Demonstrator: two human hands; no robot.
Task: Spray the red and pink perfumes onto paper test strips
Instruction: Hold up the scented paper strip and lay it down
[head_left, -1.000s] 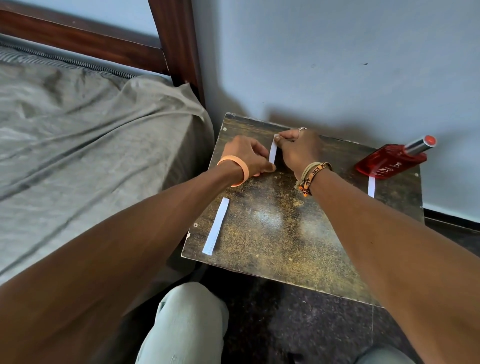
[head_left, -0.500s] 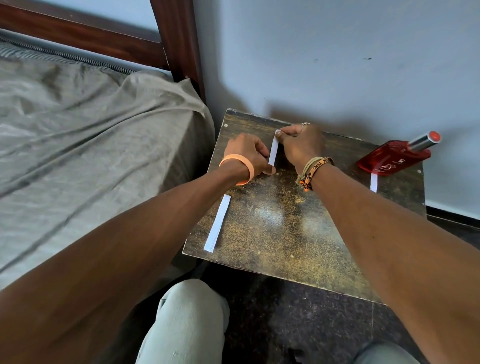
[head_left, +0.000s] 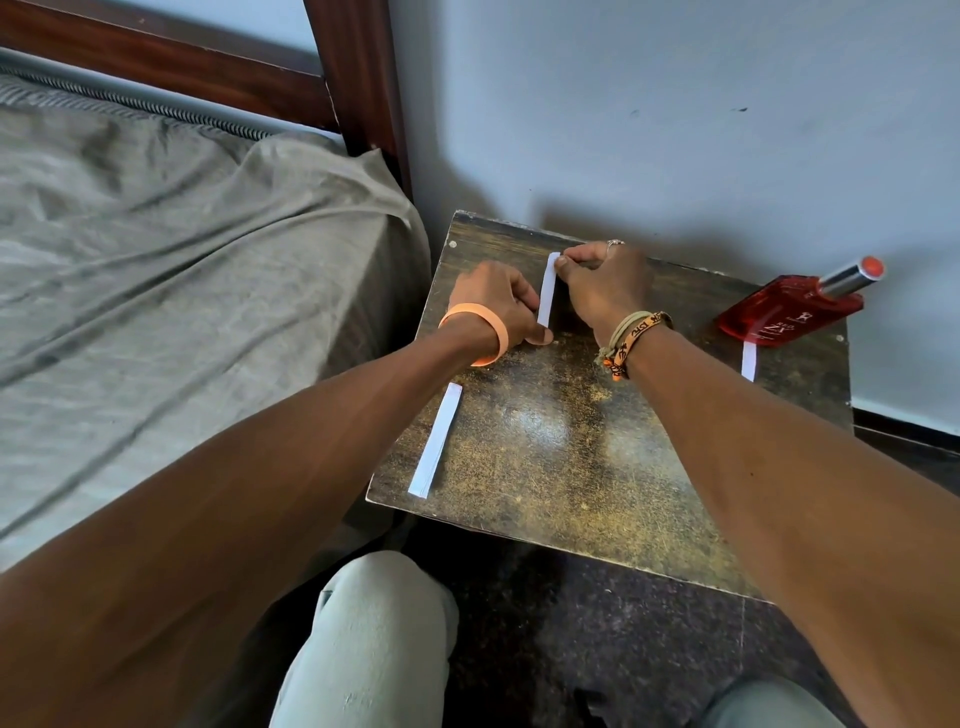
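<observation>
— Where is this?
— A scuffed dark table (head_left: 571, 467) between a bed (head_left: 182, 270) and a pale wall (head_left: 675, 130).
— Hands?
— Left hand (head_left: 493, 301) pinches a strip (head_left: 548, 288) low, right hand (head_left: 602, 291) pinches its top.
— Perfume?
— Red bottle (head_left: 784, 312) lies at the table's right edge, lettering unreadable.

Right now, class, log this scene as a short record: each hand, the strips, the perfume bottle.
Right hand: pinches the far end of the held strip
Left hand: fingers curled at its near end, apparently pinching it
Spare strips: stacked at the left edge of the table
Red perfume: lying at back right, resting on another strip
Pink perfume: not visible
</observation>
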